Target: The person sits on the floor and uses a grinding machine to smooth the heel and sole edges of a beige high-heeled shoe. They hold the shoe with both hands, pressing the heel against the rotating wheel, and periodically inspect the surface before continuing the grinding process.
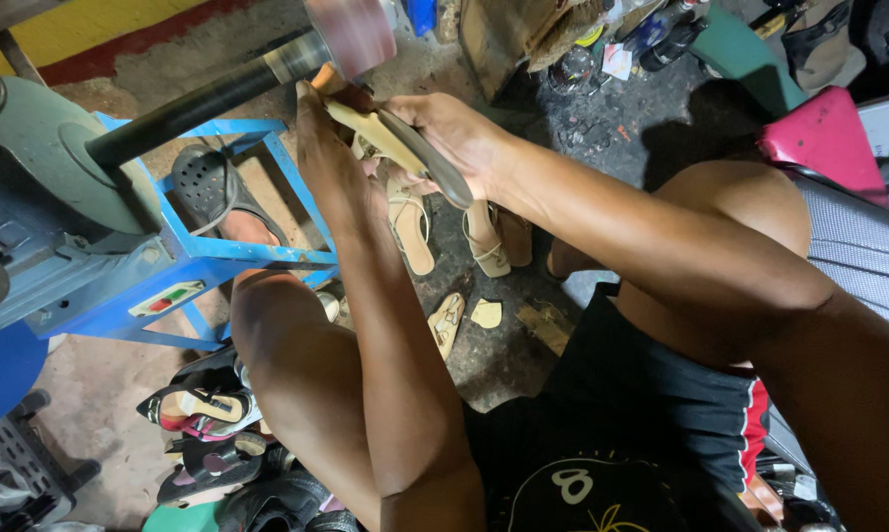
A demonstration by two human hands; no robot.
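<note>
1. The person is sitting in front of a grinder [60, 197], which is resting on a blue stand [267, 251].
2. A dark shaft [198, 103] is extending from the grinder and is ending in a pinkish wheel [351, 30], blurred in the head view.
3. Both hands are holding a beige sandal [405, 148] up to the wheel, just below it.
4. The sandal is lying tilted, with its dark sole edge facing the right hand and its toe end pointing toward the wheel.
5. The left hand [321, 148] is pressing along the left side of the sandal, with its fingers stretching straight toward the wheel; its grip is closing flat against the sandal.
6. The right hand [454, 133] is wrapping over the sandal from the right; its grip is pinching the sandal, with the fingers curling over the upper edge.
7. Whether the sandal is touching the wheel cannot be told, because the hands are covering the contact point.
8. On the floor [504, 365] below the hands, more beige sandals [489, 241] are lying close together.
9. A loose sole piece [486, 313] is lying near them.
10. A foot in a grey clog [208, 187] is resting inside the stand.
11. A pile of dark shoes [203, 433] is lying at lower left.
</note>
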